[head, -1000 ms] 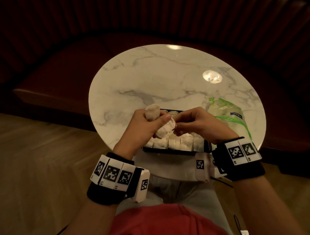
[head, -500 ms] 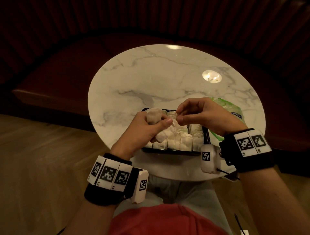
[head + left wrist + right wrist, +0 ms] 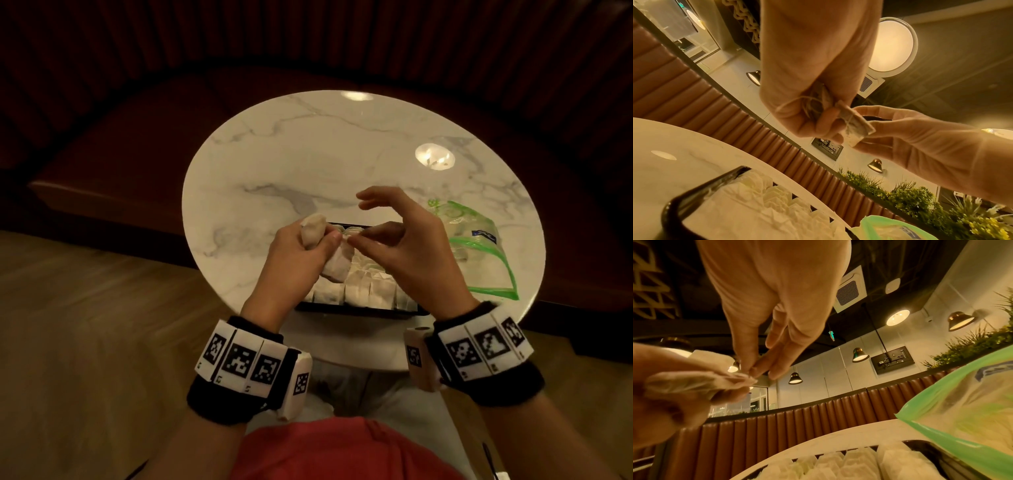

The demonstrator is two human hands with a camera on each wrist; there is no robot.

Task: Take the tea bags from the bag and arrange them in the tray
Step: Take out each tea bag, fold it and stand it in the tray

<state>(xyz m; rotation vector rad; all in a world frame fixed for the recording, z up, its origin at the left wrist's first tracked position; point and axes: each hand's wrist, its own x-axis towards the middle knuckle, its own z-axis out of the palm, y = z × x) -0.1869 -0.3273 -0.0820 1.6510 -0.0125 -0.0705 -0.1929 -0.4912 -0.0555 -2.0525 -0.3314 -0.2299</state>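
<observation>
At the left edge of the frame lies wooden floor [image 3: 68,308], and above it a dark red padded bench [image 3: 113,154] curves behind the round marble table [image 3: 274,164] in the middle.

Just left of centre, the left hand [image 3: 291,253] is raised over the table, its fingers curled tight round a small bunch of tea bags [image 3: 313,228]; one end pokes out above the fist and another hangs below it. From the left wrist camera, loose string is wound among those bags and one bag sticks out sideways toward the other hand.

Directly beneath both hands sits the black tray [image 3: 359,311], near the table's lower edge, already packed with rows of white tea bags standing close together.

Right of centre, the right hand [image 3: 407,246] meets the left. Its thumb and forefinger are pinched together on the tip of the bunch, as the right wrist camera shows, while the remaining fingers spread upward, relaxed and holding nothing.

Further right, beside the tray, the clear bag [image 3: 476,246] with green edging lies flat on the table, with a few pale tea bags showing inside it. A lamp's reflection [image 3: 434,160] glows on the marble above it.
</observation>
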